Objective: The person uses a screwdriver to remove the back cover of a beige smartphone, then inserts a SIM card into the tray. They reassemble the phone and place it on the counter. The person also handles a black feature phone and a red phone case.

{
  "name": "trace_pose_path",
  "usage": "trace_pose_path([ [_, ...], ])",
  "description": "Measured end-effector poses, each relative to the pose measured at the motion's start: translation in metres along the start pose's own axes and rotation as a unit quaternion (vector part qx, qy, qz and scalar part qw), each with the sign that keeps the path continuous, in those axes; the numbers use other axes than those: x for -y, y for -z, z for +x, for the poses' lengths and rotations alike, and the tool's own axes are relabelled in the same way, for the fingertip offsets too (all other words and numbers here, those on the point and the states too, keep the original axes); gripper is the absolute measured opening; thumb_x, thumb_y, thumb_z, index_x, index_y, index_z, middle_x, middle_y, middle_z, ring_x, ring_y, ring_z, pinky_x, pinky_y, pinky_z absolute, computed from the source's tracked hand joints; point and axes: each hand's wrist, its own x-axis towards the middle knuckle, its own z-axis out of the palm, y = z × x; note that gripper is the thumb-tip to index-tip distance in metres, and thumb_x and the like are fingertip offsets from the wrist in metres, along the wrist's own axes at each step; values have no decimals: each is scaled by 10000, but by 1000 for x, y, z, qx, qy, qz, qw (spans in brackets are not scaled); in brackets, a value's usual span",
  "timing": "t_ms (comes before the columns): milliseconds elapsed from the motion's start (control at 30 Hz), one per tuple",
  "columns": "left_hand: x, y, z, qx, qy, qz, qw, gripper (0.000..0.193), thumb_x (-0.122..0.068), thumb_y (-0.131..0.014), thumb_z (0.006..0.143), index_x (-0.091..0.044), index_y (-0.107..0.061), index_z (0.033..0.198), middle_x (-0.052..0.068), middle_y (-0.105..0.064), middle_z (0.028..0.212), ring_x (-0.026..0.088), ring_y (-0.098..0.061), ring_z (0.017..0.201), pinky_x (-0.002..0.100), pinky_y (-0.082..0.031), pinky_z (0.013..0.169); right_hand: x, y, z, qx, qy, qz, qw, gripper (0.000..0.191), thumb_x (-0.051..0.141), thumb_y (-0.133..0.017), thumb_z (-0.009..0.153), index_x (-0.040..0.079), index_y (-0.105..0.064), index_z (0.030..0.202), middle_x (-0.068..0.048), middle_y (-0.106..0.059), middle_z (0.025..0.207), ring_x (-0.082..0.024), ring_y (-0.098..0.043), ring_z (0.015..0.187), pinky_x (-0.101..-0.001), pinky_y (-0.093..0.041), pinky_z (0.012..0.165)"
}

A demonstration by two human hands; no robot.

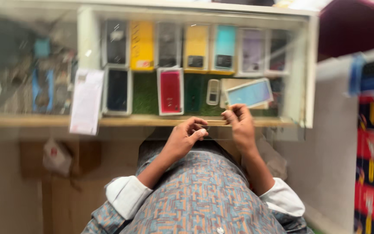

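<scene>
I am looking down through the head camera at a glass display counter (301,78), and both hands are meeting at its near edge, over the wooden strip that is running along the front. The left hand (185,136) is curling its fingers, with thumb and forefinger closing on one end of a thin stick-like piece (215,123). The right hand (239,123) is pinching the other end from above, fingers bent. The picture is blurred by motion, so what the piece is made of I cannot tell.

The piece is lying almost level, its long axis running left to right along the counter edge — parallel to the wooden strip, one end toward each hand. It is looking slim and light to me (a judgement only, from how small it is between the fingers). I am thinking it is stiff enough to stay straight between two pinches, yet thin enough to bend or snap if squeezed in the middle; the ends, where the fingers are now, seem the safest place to hold.

Under the glass, phone boxes are lying in two rows on green matting — a red box (170,91), a yellow box (142,45), a turquoise box (224,47). A white paper slip (86,102) is hanging at the left.
</scene>
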Motion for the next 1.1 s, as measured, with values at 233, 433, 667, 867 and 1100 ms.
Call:
trace_pose_path([
  [233,21,32,22,91,-155,305,935,457,-265,-760,883,-56,-618,1263,230,-625,1293,360,-574,1228,455,-444,1033,-31,3,-99,-254,50,52,964,149,61,-627,1029,14,-550,1147,-93,-684,999,-148,-675,889,-292,-572,845],
  [433,5,103,146,-23,-206,577,790,1100,-704,-595,924,-31,-117,1650,190,-49,1733,367,-26,1607,582,-55,1284,-75,-26,-265,-451,7,97,887,146,71,-633,1064,-5,-547,1154,-122,-643,949,-180,-635,826,-316,-545,758],
  [667,-19,-7,161,83,-265,612,740,1110,-796,-507,915,-63,-123,1655,151,-38,1727,332,9,1591,591,29,1248,-97,-75,-404,-591,-107,61,797,183,91,-600,1042,-27,-548,1172,-156,-686,940,-209,-678,803,-334,-571,765],
  [867,35,-170,37,274,-518,563,583,963,-730,-549,869,-75,-324,1538,159,-243,1621,308,-171,1509,472,-176,1242,-95,-111,-436,-592,-37,66,803,194,78,-614,1021,-27,-534,1164,-148,-691,943,-205,-688,823,-334,-584,777],
  [1100,179,-183,-229,736,-202,385,519,262,-328,-648,898,-119,-713,1042,152,-686,1047,360,-641,968,474,-525,836,-79,-132,-580,-678,-9,18,735,179,69,-620,1015,-15,-548,1155,-125,-695,966,-176,-676,842,-316,-576,809],
])
